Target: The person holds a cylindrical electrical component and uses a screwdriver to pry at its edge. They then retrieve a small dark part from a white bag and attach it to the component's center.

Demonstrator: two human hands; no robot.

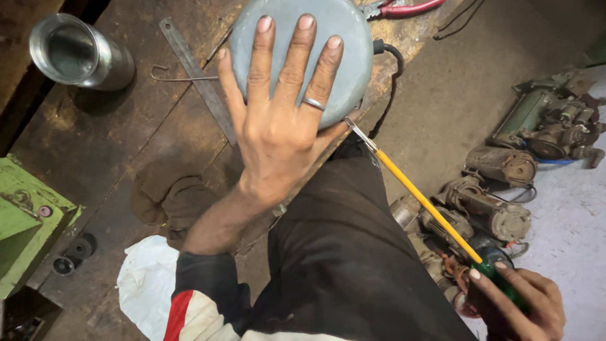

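On the worn wooden surface [95,139], near its edge, sits a round grey metal cover [344,44], domed side up. Left hand [278,120] lies flat on top of it, fingers spread, palm pressing down; grip is open, nothing clamped, just weight holding the cover in place. Ring on one finger.

Right hand [521,300] is low at the right, grip closed around the green handle of a long screwdriver [423,199] with a yellow shaft. Tip touches the cover's lower rim, just beside the left thumb.

Handling, my read: cover looks like rigid sheet or cast metal, moderately heavy, won't flex. Smooth painted dome, so probably slippery under a flat palm if pushed from the side. Best hold is down-pressure on the crown as now, or fingers hooked over the rim. Tip so close to the thumb is a slip risk.

Around it:
- steel ruler [196,76] lying diagonal, partly under the left hand
- bent wire hook [170,77] touching the ruler
- shiny metal cup [79,53] on its side, well apart at upper left
- brown rag [167,196] beside the left forearm
- black cable [391,82] running off behind the cover
- red-handled pliers [404,9] at the top edge
- old electric motors [499,202] on the floor at right
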